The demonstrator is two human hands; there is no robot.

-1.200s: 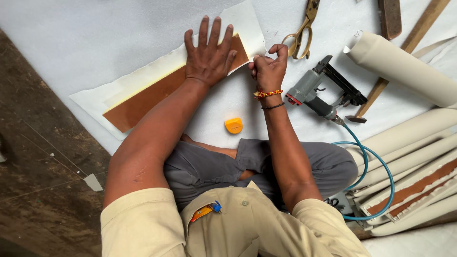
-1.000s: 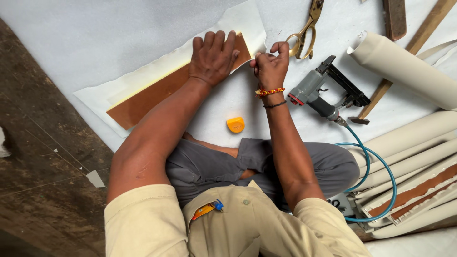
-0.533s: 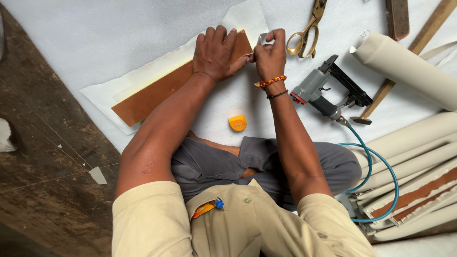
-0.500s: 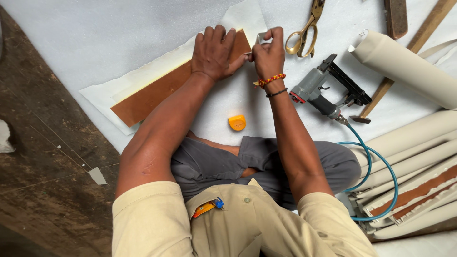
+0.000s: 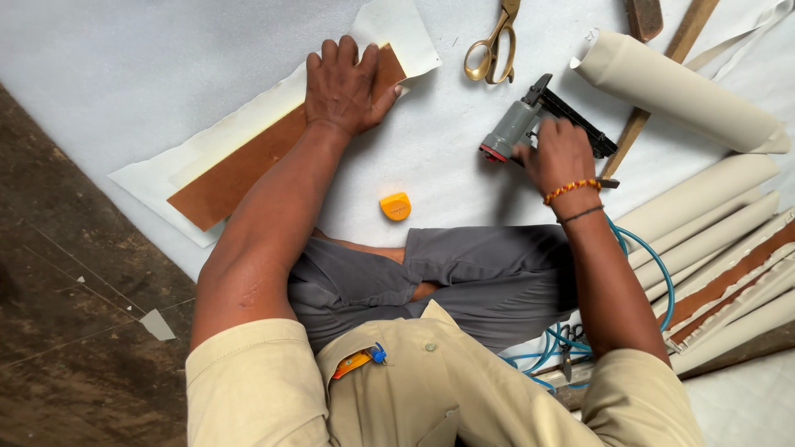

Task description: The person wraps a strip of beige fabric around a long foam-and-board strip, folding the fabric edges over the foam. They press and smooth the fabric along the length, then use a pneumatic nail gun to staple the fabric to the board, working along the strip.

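My right hand (image 5: 559, 153) grips the grey staple gun (image 5: 530, 120), right of the brown strip (image 5: 248, 161). Farther off, my left hand (image 5: 344, 83) lies flat, pinning that strip on its cream fabric (image 5: 149, 178); I judge the stapling not yet begun.

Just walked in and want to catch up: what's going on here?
A person sits on the floor over a white sheet. The left hand presses flat on a brown strip lying on cream fabric. The right hand grips a grey pneumatic stapler with a blue hose. Scissors, a small orange object and cream rolls lie nearby.
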